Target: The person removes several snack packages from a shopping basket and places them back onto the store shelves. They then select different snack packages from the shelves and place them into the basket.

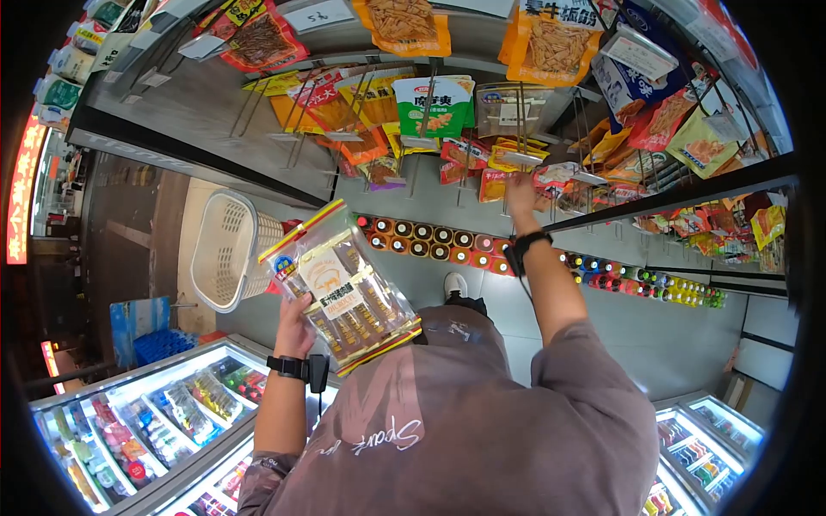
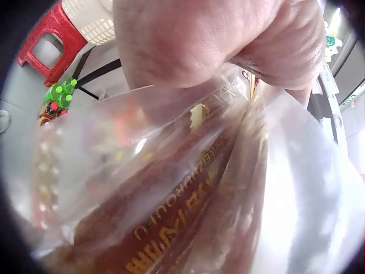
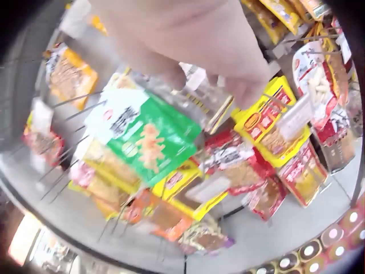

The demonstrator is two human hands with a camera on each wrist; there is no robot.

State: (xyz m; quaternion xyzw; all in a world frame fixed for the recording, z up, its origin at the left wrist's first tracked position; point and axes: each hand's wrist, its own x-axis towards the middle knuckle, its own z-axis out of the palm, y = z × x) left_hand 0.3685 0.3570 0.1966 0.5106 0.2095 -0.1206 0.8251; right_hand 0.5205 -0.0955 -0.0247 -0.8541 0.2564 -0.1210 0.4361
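Note:
My left hand (image 1: 295,327) grips the edge of a large clear snack bag (image 1: 340,288) with yellow and red bands at its ends. Brown sticks in wrappers with gold lettering show through it. In the left wrist view, the bag's crinkled plastic (image 2: 182,188) gathers under the left hand (image 2: 217,40). My right hand (image 1: 521,196) reaches in among packets hanging from the rack, with nothing visible in it. In the right wrist view, the fingers of the right hand (image 3: 188,34) lie beside a yellow packet (image 3: 271,128) and a clear packet (image 3: 206,100). A green-and-white packet (image 3: 142,134) hangs nearby.
Metal hooks with price tags stick out from the rack around the right hand. Rows of bottles (image 1: 439,241) stand on the floor below. A white shopping basket (image 1: 231,249) is to the left. Lit freezers (image 1: 163,421) flank me, and a black rail (image 1: 680,199) runs at the right.

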